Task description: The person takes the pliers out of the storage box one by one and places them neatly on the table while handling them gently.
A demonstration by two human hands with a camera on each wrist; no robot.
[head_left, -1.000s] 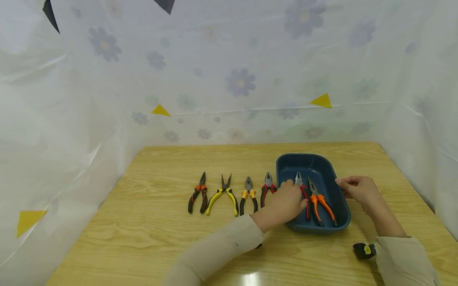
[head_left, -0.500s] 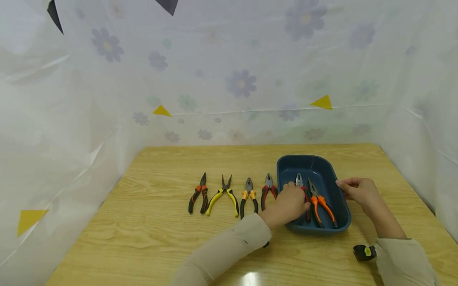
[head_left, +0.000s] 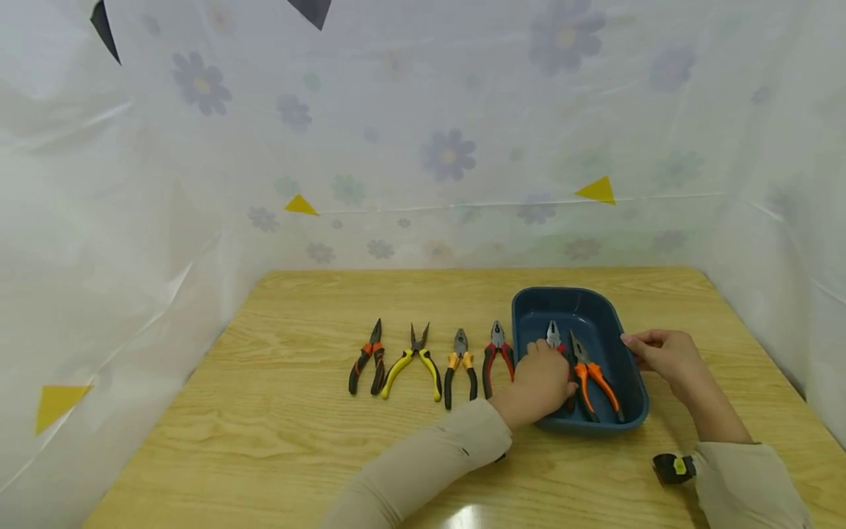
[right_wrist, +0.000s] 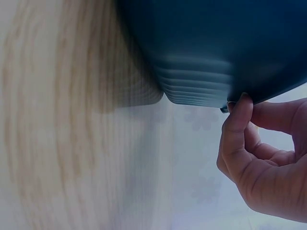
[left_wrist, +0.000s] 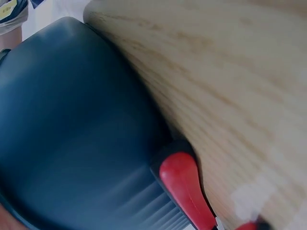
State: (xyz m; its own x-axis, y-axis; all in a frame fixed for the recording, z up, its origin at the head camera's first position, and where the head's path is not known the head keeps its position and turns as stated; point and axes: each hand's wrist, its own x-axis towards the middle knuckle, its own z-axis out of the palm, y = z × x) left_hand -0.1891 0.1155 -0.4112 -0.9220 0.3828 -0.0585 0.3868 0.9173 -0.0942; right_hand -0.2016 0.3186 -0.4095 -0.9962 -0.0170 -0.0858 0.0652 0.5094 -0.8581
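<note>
In the head view my left hand (head_left: 540, 378) reaches into the blue plastic tray (head_left: 529, 295), fingers curled over the handles of red-and-black combination pliers (head_left: 554, 334); the thumb lies along the right handle. Its fingertips and most of the handles are hidden. Orange-handled long-nose pliers (head_left: 588, 371) lie beside them in the tray. My right hand (head_left: 664, 356) pinches the tray's right rim, thumb and fingers on either side, as the right wrist view shows with the hand (right_wrist: 264, 153) and tray (right_wrist: 192, 57). Only a bit of the left hand shows in the left wrist view.
Left of the tray stands a row of pliers: red-and-black pliers (head_left: 497, 353) close to its wall, then black-and-yellow pliers (head_left: 460, 360), yellow-handled long-nose pliers (head_left: 413, 360) and black-and-orange pliers (head_left: 368, 356). A patterned plastic sheet (head_left: 396, 147) hangs behind the wooden table (head_left: 231, 411).
My left hand has slid slightly right inside the tray, now covering more of the red-and-black pliers' handles. My right hand keeps its pinch on the rim, and the tray stays in place.
</note>
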